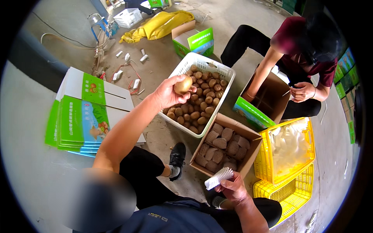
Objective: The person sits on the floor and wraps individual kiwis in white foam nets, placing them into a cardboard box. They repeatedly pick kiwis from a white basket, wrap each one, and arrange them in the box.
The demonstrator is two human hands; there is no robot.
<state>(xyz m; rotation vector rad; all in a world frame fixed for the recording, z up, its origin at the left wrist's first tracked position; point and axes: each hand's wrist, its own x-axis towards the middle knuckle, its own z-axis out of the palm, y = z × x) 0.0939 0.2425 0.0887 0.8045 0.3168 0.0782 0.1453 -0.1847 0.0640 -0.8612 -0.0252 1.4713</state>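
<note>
A kiwifruit [183, 85] is gripped in my left hand [168, 94], above the left side of a white plastic crate [231, 76]. Many loose brown kiwifruit [204, 99] fill that crate. Between the fingers of my right hand [235, 188] is a white foam net sleeve [218, 178], narrow and flattened. It is over the near edge of an open cardboard box [253, 142]. Inside the box, kiwifruit in foam nets [220, 142] sit packed close together, some partly hidden behind one another.
At right, a yellow crate [263, 163] of foam sleeves [288, 145] rests on another yellow crate [303, 189]. A co-worker [294, 43] reaches into an open carton [271, 96]. Flat green-and-white cartons [75, 119] are stacked at left. A yellow sack [163, 24] lies behind.
</note>
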